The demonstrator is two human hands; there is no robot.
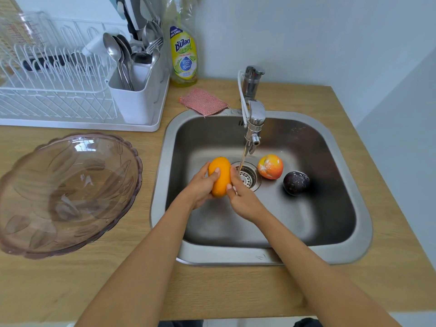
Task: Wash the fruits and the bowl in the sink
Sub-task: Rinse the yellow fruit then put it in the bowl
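An orange mango-shaped fruit is held over the steel sink, just left of the water stream from the tap. My left hand wraps it from the left and my right hand presses on its right side. A red-orange apple with white specks lies on the sink floor right of the drain. A dark purple fruit rests beside it. The tinted glass bowl stands empty on the wooden counter, left of the sink.
A white dish rack with a cutlery holder of spoons and forks fills the back left. A yellow dish soap bottle stands by the wall, with a pink scrub cloth at the sink's back rim.
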